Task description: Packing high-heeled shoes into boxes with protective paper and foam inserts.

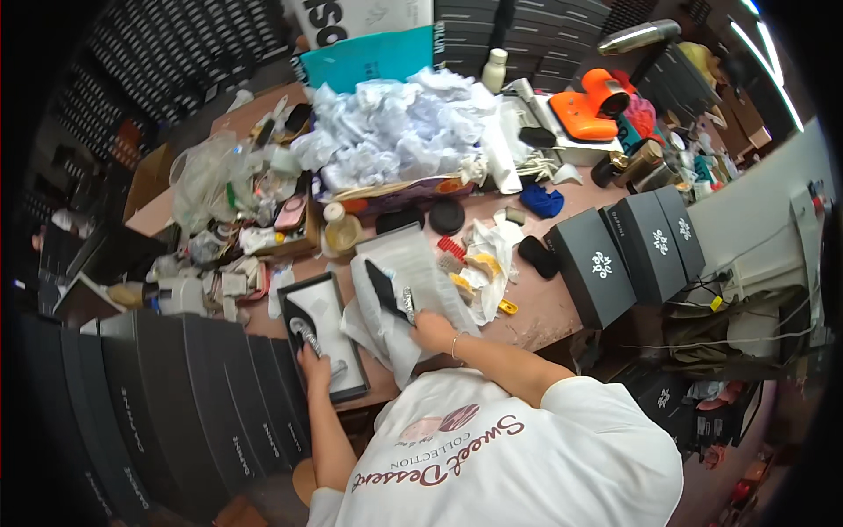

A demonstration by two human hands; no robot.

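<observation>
My left hand (314, 364) is closed around a black shoe (297, 318) with a sparkling silver ornament, over a shallow dark box part (356, 378) with a white inside. To its right, my right hand (434, 333) grips a second black shoe (383, 288), its silver sparkling part close to my fingers. Beneath that shoe spreads white tissue paper (360, 329), which covers most of another dark box (406, 232). My fingers hide part of each shoe.
Crumpled white paper (386, 132) is heaped at the back of the table. Dark shoe boxes (158, 378) line the left, and more boxes (593, 268) stand at the right. A yellow-handled tool (507, 306), a red brush (451, 247) and a bottle (341, 230) lie or stand nearby.
</observation>
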